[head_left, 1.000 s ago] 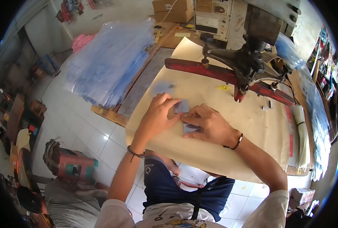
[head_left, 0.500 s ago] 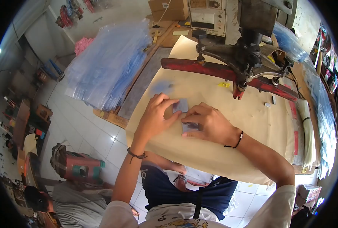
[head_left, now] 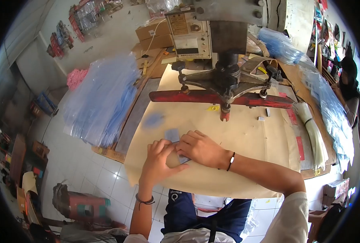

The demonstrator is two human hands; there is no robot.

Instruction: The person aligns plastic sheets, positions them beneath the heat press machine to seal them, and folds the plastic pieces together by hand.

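Two small flat blue-grey pieces lie on the brown paper sheet (head_left: 236, 141) in front of me. The farther piece (head_left: 172, 135) is flat just beyond my fingertips. The nearer piece (head_left: 183, 159) is partly covered by my right hand (head_left: 202, 149), whose bent fingers close on it. My left hand (head_left: 159, 160) is beside it on the left, thumb stretched out and apart from the curled fingers. Its index fingertip is close to the right fingertips; whether it touches a piece I cannot tell.
A press head with a red bar (head_left: 188, 96) hangs over the paper. At left lies a stack of clear bluish plastic sheets (head_left: 103, 99). A yellow bit (head_left: 213, 108) and small grey blocks (head_left: 261, 118) rest on the paper. Plastic bundles (head_left: 309, 133) lie at right. A person (head_left: 349, 81) is far right.
My view has shifted, so the press appears farther left and lower. The right hand has moved in against the left hand, and the two pieces now sit closer together.
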